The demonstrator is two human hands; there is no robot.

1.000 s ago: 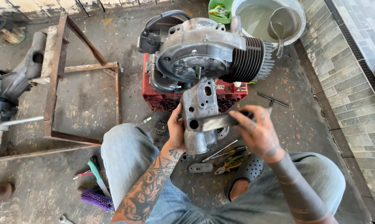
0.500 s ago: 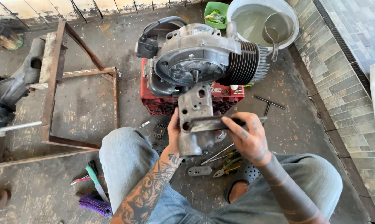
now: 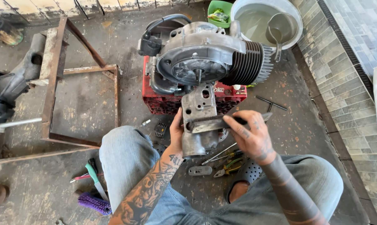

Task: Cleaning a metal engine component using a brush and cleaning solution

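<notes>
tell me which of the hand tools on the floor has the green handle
The screwdriver lying left of the person's left knee, beside the purple brush. The pliers between the legs have yellow-and-green grips; the T-wrench is bare dark metal.

Single view from the camera on my head, looking steeply down and forward over my knees. My left hand (image 3: 177, 132) and right hand (image 3: 252, 135) lie close below the lens; the engine (image 3: 205, 60) sits just beyond, the concrete floor (image 3: 84, 100) farther out.
</notes>
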